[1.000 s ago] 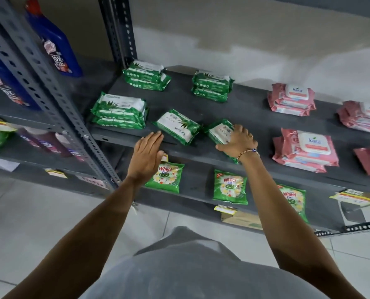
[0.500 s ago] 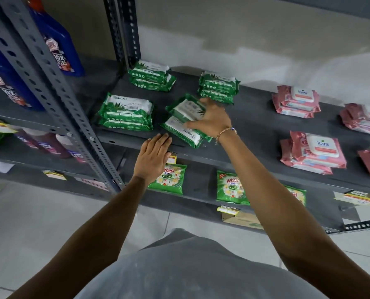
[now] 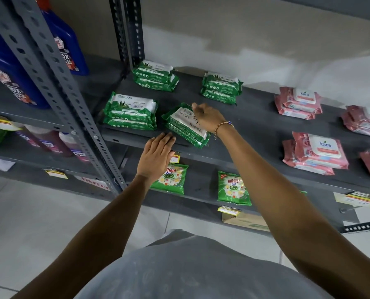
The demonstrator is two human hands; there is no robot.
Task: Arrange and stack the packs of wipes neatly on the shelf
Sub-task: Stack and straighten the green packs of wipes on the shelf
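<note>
Two green wipes packs (image 3: pixel 187 126) sit stacked askew right of the shelf post (image 3: pixel 71 100); right hand (image 3: pixel 207 117) presses them, fingers loosely curled, left hand (image 3: pixel 156 157) open-palmed at the shelf edge (image 3: pixel 222 159) below.

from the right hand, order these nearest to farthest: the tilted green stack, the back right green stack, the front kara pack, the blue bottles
1. Tilted green stack: under the right hand, front of shelf.
2. Back right green stack: just behind the hand.
3. Front kara pack: off to the right, near the shelf edge.
4. Blue bottles: far left, on the next shelf unit.
</note>
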